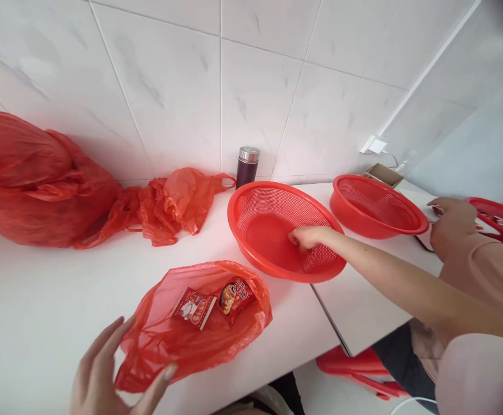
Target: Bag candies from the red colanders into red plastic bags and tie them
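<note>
My left hand (104, 377) is at the bottom edge, fingers spread and holding nothing. Its thumb touches the near edge of a red plastic bag (191, 340) that lies open on the white counter (39, 311). Two snack packets show inside the bag: a red and white one (193, 307) and a red one with a food picture (235, 295). My right hand is out of view. A co-worker's hand (305, 237), reaching in from the right, rests closed inside a large red perforated basket (277, 222).
A second red basket (376, 204) and part of a third (497, 214) stand to the right, near the co-worker's other hand (452, 225). A big stuffed red bag (30, 184), a crumpled red bag (177, 202) and a dark flask (246, 166) line the tiled wall. A red stool (359, 369) stands below.
</note>
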### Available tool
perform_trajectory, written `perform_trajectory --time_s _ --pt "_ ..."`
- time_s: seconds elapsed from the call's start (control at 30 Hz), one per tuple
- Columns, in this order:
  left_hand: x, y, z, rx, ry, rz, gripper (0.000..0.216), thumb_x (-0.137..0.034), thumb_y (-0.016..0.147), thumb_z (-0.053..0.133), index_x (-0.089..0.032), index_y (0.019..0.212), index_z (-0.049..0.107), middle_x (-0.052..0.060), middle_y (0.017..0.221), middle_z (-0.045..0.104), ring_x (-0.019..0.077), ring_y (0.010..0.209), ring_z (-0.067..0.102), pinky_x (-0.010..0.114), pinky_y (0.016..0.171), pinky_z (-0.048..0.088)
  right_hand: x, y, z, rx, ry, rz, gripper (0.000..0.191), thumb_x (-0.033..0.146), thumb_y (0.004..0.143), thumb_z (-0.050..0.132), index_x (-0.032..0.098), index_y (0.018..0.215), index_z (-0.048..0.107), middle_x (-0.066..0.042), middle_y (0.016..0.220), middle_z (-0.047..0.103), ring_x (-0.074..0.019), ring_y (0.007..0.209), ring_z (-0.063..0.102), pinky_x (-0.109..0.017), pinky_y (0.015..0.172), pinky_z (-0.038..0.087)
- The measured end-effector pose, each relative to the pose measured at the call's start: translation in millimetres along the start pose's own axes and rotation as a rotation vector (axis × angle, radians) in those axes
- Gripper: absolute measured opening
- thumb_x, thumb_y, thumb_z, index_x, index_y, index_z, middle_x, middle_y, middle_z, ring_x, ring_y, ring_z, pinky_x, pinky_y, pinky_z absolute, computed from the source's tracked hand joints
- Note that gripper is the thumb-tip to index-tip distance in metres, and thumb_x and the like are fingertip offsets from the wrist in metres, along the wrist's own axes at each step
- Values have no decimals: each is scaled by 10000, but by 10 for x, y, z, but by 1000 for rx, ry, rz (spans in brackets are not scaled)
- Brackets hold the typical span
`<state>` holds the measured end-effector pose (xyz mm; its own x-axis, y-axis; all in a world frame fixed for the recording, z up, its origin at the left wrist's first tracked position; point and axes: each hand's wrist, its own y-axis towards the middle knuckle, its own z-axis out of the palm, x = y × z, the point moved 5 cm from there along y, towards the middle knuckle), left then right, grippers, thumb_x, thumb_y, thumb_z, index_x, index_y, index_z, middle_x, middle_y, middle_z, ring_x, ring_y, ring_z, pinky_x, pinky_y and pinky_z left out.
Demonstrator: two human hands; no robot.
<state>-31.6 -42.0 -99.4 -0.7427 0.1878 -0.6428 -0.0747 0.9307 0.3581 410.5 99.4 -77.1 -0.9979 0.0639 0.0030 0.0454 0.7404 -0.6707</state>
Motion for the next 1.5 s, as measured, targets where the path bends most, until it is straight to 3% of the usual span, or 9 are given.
perform_trajectory --time_s 0.13,0.27,0.37,0.53,0.8,1.0,1.2,1.37,1.5 --pt "9 -10 50 130 101 -106 730 -644 777 522 -252 1384 421 160 1399 443 393 1264 452 570 1008 401 211 -346 -289 -179 61 -82 174 214 785 601 196 945 536 -45 945 608 -140 712 578 -233 564 388" --pt "100 -15 4 157 25 -199 490 -594 778 557 -250 1122 613 108 1163 564 277 926 602 336 654 519 1051 -1010 -351 -365 304 -522 147 313 845 576 234 954 516 0 967 615 -123 791 586 -213 645 438" --pt "70 -15 -49 158 -95 -242 361 -572 783 572 -237 873 673 63 1009 580 192 721 567 259 494 423 1778 -1343 -58 -302 354 -827 89 207 833 578 232 913 550 15 952 618 -113 793 586 -212 661 443" --pt "-119 -53 -169 117 -358 -413 317 -553 795 583 -245 796 655 7 784 608 212 830 586 243 655 429 2260 -1183 457 -255 188 -812 259 146 842 595 215 1091 615 -65 1101 607 -202 970 611 -327 807 482" --pt "-228 -158 -234 20 -555 -535 316 -533 779 612 -220 734 628 -3 729 636 206 806 575 244 728 409 2175 -1099 497 -513 316 -849 593 38 874 434 264 1421 411 -81 1444 446 -195 1307 441 -380 1050 402" --pt "-89 -168 -243 55 -611 -511 336 -516 813 608 -219 677 533 -28 656 507 143 677 455 219 649 381 1954 -1341 518 -566 236 -745 331 98 906 464 229 1173 609 -59 1110 671 -182 1008 624 -332 873 488" --pt "68 -71 -267 177 -903 -580 426 -517 809 626 -200 558 492 -8 600 461 153 683 462 235 613 416 1554 -1550 675 -557 -38 -609 184 251 858 624 247 1032 683 -46 855 708 -238 827 647 -410 783 476" --pt "-77 49 -311 110 -1059 -602 231 -442 758 708 -245 877 690 -33 542 415 149 617 457 286 633 466 1175 -1495 443 -957 75 -474 272 319 949 480 231 1159 630 -97 1139 650 -247 1027 606 -411 870 485" --pt "-175 75 -270 173 -1027 -605 394 -469 760 684 -273 1102 663 -18 579 475 160 581 462 308 560 468 937 -1226 456 -902 116 -382 324 311 986 386 246 1208 613 -74 1093 684 -221 973 651 -360 790 525"
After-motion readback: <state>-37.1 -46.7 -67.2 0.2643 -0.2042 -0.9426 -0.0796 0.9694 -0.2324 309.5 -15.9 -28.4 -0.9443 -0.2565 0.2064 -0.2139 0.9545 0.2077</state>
